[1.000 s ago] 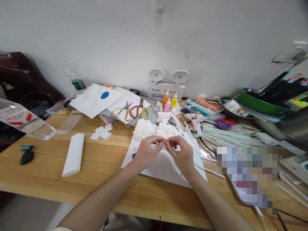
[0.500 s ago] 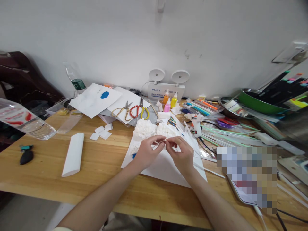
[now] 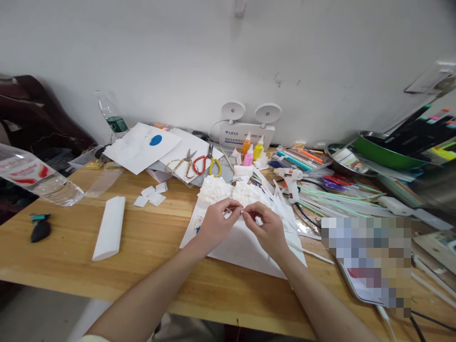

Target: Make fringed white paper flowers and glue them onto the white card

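White fluffy clumps (image 3: pixel 213 191) are already laid on a white sheet (image 3: pixel 242 249), above which a tiny pale piece (image 3: pixel 242 210), seemingly unfinished, is pinched by the fingertips of the left hand (image 3: pixel 218 222) and right hand (image 3: pixel 266 226), the latter's fingertips being dipped slightly lower than half a second earlier.

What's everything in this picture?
Paper sheets: several, white, centre
Fluffy clumps: several, white, on paper
Tiny piece: one, whitish, between hands
Scissors: one, gold-handled, centre
Tool: one, red and yellow, beside scissors
Squeeze bottles: three, orange, yellow, pink, by lamp
Lamp: one, white, against wall
Glue gun: one, white, right
Plastic bottles: two, clear, left
Paper pieces: four, white, left
Oblong object: one, white, left
Bowl: one, green, right
Left hand: one, over paper
Right hand: one, over paper
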### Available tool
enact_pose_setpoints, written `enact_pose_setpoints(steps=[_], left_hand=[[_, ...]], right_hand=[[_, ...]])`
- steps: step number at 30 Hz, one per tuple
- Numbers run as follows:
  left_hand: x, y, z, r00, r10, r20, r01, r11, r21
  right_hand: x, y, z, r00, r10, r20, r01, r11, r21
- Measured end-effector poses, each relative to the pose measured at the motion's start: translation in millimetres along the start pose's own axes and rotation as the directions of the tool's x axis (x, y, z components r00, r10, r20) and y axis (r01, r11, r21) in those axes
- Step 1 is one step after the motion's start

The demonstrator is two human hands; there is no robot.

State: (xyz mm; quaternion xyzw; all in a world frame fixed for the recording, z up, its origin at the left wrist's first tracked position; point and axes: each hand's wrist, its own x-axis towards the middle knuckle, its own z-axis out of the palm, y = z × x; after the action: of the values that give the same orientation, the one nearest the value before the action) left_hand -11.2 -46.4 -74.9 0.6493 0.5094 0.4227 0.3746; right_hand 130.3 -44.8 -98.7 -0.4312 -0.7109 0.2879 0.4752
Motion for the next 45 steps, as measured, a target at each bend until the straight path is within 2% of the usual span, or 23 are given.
enact_pose_setpoints(steps=[11,19,27,31,35,39,45], left_hand=[[-2.3,-1.4,1.3,1.0,0.029,-0.008,-0.029,0.999,0.036],[-3.0,1.9,0.5,1.0,0.001,0.005,-0.001,1.0,-0.025],[-2.3,1.7,0.8,1.0,-0.007,0.027,0.009,0.998,-0.065],[-0.5,-0.1,0.4,1.0,-0.023,0.015,0.024,0.997,-0.075],[0.5,-1.5,-0.2,1.0,-0.024,-0.017,0.023,0.998,-0.06],[0.6,-2.4,-0.5,1.0,0.005,-0.01,-0.005,0.999,-0.038],[-0.6,-1.8,0.0,0.999,0.036,0.029,-0.035,0.999,-0.038]], right_hand=[[0.1,0.8,0.2,0.998,-0.034,-0.059,0.029,0.996,-0.082],[-1.4,3.3,3.3,0.991,-0.001,-0.136,-0.006,0.999,-0.052],[-1.5,3.0,4.6,0.957,-0.199,-0.211,0.167,0.973,-0.16],[-0.4,2.7,3.2,0.977,-0.135,-0.167,0.109,0.982,-0.156],[0.1,3.9,3.5,0.997,-0.041,-0.064,0.037,0.998,-0.058],[-0.2,4.3,4.7,1.0,-0.003,0.01,0.003,0.999,0.038],[-0.1,3.2,3.2,1.0,0.012,0.0,-0.012,0.999,0.043]])
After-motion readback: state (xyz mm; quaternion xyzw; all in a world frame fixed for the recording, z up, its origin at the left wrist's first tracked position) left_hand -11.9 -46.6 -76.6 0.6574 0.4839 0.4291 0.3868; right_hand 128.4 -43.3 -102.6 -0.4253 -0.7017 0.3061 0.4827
